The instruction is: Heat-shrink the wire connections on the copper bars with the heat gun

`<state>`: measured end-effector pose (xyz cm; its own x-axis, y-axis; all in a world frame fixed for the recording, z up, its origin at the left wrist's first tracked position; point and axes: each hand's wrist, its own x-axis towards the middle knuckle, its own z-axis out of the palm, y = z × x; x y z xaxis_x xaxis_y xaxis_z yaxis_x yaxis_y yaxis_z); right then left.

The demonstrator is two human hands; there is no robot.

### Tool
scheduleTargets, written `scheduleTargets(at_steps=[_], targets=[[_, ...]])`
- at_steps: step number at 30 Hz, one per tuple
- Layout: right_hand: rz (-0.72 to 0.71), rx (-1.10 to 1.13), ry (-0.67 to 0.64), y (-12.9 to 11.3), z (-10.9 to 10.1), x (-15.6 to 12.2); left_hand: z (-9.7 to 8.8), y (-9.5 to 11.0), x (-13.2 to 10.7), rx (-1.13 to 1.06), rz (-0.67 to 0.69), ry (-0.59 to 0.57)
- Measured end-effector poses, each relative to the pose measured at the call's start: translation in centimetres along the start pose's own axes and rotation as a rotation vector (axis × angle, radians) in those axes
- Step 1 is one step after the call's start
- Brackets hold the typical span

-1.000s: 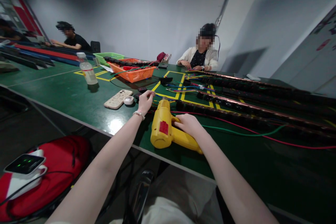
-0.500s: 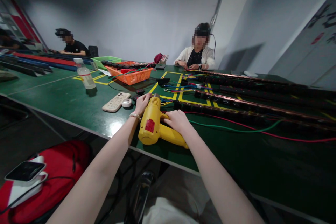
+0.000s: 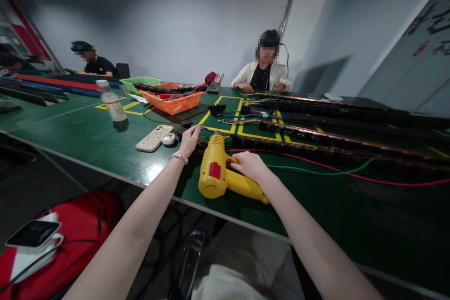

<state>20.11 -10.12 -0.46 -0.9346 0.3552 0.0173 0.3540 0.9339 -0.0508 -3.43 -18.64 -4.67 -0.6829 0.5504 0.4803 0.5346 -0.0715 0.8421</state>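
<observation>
Green table (image 3: 80,138) out wide, black strips (image 3: 253,143) running off right! Near the front edge, the yellow heat gun (image 3: 213,168), nose pointing away; right hand (image 3: 251,166), fingers curled round its handle (image 3: 246,186). Left hand (image 3: 190,140), close by the nose, fingertips pinched together on a blue wire (image 3: 208,129)!

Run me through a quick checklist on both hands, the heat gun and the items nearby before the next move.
1. Right hand on the yellow heat gun's handle: ok.
2. Left hand well away from the nozzle: not ok, fingertips are close beside it.
3. Left hand's pinch secure: cannot tell, too small.
4. Heat gun switched on or off: cannot tell.
5. Phone apart from the gun: ok.
6. Bottle capped: ok.
</observation>
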Motion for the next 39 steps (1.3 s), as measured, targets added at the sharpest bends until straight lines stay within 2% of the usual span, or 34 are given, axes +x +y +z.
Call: scheduleTargets(at_steps=[6,11,18,29,39], targets=[[0.031,0.042,-0.012,1.4,-0.3,-1.9,0.1,-0.2,0.0,0.042,0.065,-0.001],[0.033,0.053,-0.02,1.5,-0.2,-1.9,0.3,-0.7,0.3,0.114,0.16,-0.017],[0.026,0.033,-0.03,1.2,-0.1,-1.5,0.5,-1.4,0.5,0.106,0.111,-0.061],[-0.029,-0.027,-0.02,-1.6,-0.2,1.1,0.5,-0.7,0.4,0.066,0.091,-0.054],[-0.073,-0.061,0.021,-2.8,-0.4,2.6,0.2,-1.0,0.9,0.019,0.054,0.004]])
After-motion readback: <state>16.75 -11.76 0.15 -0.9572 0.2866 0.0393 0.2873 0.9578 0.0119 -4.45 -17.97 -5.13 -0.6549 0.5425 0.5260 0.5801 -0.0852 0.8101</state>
